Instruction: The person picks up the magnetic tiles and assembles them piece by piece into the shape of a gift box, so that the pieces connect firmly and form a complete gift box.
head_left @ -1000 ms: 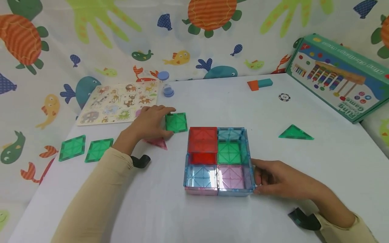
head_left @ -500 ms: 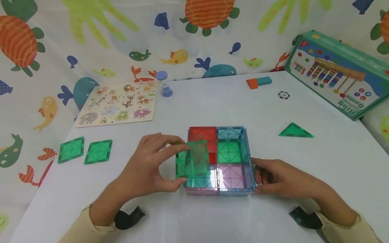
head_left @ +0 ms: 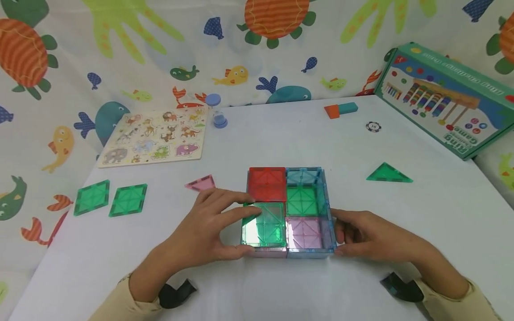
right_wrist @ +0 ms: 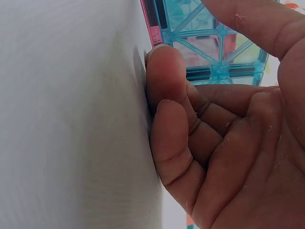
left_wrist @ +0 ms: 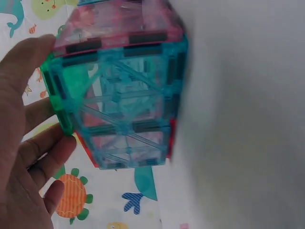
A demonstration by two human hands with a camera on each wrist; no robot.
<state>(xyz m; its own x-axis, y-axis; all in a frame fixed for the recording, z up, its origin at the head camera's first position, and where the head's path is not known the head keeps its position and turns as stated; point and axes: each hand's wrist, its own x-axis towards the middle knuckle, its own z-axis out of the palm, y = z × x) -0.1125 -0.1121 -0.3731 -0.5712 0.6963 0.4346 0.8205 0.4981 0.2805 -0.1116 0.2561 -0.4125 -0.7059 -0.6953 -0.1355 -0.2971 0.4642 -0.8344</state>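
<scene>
An open-topped box (head_left: 307, 254) built of translucent magnetic tiles stands mid-table, with blue side walls. One red square tile (head_left: 267, 183) covers its back left part. Over the front left part lies a green square magnetic tile (head_left: 270, 232). My left hand (head_left: 209, 223) pinches this tile, thumb at the near edge and fingers toward the far side; the left wrist view shows its green rim (left_wrist: 59, 102) against the blue wall. My right hand (head_left: 375, 238) rests against the box's right wall, thumb and index finger touching it, the other fingers bent near the table (right_wrist: 95, 143).
Two green square tiles (head_left: 128, 199) lie at left, a pink triangle tile (head_left: 201, 183) behind my left hand, a green triangle tile (head_left: 388, 173) at right. Farther back are an animal puzzle board (head_left: 156, 138), a small sand timer (head_left: 218, 111), blocks (head_left: 340, 110), a chip (head_left: 373, 127) and a game box (head_left: 445, 100).
My left hand picked up the green square tile from beside the puzzle board, carried it right and toward me, and laid it over the box's front left part. The right hand stayed put.
</scene>
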